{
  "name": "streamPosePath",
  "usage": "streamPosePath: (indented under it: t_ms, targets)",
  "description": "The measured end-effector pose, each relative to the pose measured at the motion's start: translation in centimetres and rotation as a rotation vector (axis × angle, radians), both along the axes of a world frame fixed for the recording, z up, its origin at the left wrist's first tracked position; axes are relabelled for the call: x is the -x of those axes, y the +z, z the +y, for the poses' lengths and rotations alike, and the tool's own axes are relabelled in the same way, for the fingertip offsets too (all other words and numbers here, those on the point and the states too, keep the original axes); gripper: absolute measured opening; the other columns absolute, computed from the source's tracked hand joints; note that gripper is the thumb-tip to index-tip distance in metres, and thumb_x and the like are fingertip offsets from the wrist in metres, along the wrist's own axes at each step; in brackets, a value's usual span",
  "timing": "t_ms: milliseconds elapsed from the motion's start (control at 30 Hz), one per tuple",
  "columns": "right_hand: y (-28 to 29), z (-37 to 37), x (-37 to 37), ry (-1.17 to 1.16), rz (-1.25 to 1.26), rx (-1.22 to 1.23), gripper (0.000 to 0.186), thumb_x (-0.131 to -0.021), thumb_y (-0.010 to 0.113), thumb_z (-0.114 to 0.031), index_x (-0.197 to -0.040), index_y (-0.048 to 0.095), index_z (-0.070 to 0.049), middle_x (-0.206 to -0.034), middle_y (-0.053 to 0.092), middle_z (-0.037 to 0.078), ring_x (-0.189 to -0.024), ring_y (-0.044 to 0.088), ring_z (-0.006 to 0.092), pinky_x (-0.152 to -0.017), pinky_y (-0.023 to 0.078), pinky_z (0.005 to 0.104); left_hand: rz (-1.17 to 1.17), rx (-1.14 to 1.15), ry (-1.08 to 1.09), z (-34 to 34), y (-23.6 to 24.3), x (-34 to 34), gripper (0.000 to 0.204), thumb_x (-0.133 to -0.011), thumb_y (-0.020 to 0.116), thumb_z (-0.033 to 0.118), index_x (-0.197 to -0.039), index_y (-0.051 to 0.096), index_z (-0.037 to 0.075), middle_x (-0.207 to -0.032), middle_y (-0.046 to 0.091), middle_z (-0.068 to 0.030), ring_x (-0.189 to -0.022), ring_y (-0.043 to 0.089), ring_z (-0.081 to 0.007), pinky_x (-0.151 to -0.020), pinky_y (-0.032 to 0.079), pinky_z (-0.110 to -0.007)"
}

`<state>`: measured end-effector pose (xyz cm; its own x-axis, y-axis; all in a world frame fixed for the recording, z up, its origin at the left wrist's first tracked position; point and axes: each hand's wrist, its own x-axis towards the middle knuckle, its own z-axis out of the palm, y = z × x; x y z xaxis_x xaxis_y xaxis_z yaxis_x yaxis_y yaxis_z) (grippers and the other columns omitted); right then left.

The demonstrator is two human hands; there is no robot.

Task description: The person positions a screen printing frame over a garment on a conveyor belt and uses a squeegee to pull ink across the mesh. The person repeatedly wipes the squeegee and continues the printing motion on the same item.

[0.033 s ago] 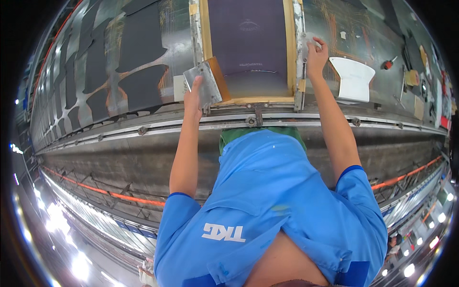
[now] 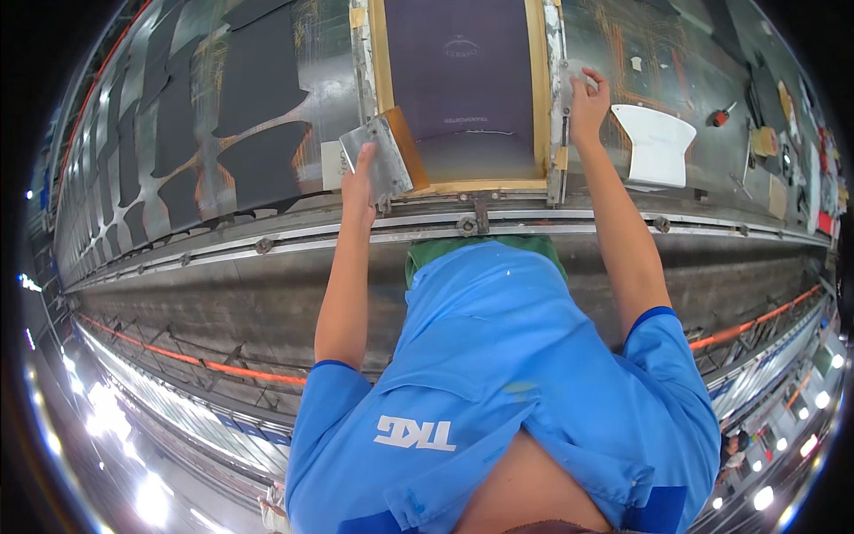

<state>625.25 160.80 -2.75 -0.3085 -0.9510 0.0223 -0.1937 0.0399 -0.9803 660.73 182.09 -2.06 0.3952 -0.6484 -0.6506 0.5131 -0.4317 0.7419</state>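
Note:
My left hand (image 2: 363,178) grips a squeegee (image 2: 384,160) with a metal body and an orange-brown blade, tilted over the lower-left corner of a screen frame. The screen (image 2: 458,89) has dark purple mesh inside a tan-edged frame (image 2: 477,185). My right hand (image 2: 589,102) has its fingers curled on a small translucent piece (image 2: 572,73) at the frame's right rail (image 2: 556,133). To the right of that rail lies a white cut-out panel (image 2: 656,149), and at the screen's lower left a pale card (image 2: 332,165) sits partly behind the squeegee.
Dark cut fabric pieces (image 2: 249,151) cover the metal table on the left. A red-and-black tool (image 2: 719,117), rods and boxes (image 2: 765,141) lie on the right. A metal rail (image 2: 560,227) runs along the near edge. Part of another person (image 2: 734,449) shows at lower right.

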Motion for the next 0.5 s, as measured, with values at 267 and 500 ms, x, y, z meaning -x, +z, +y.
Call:
streamPosePath:
  t_ms: [267,500]
  targets:
    - [-0.4,-0.7,0.4,-0.047,-0.147,-0.060,0.043,-0.084,0.071,-0.008,-0.126,0.062,-0.004,-0.073,0.060,-0.001,-0.061,0.048,0.0056,-0.056,0.038,0.0246,-0.043,-0.093,0.017,-0.8,0.3,-0.8,0.064,-0.090,0.072,0.047,-0.130,0.059,-0.001,-0.121,0.064,-0.0080,-0.110,0.059,-0.0193,-0.096,0.046,-0.034]
    - [1.4,-4.4,3.4,-0.046,0.008,-0.031,0.045,-0.081,0.074,-0.016,-0.122,0.066,-0.001,-0.081,0.068,0.005,-0.069,0.056,0.0081,-0.063,0.045,0.0249,0.053,-0.002,-0.018,-2.6,1.6,2.8,0.070,-0.091,0.071,0.046,-0.138,0.053,-0.004,-0.136,0.058,-0.0107,-0.123,0.055,-0.0209,-0.107,0.040,-0.034]
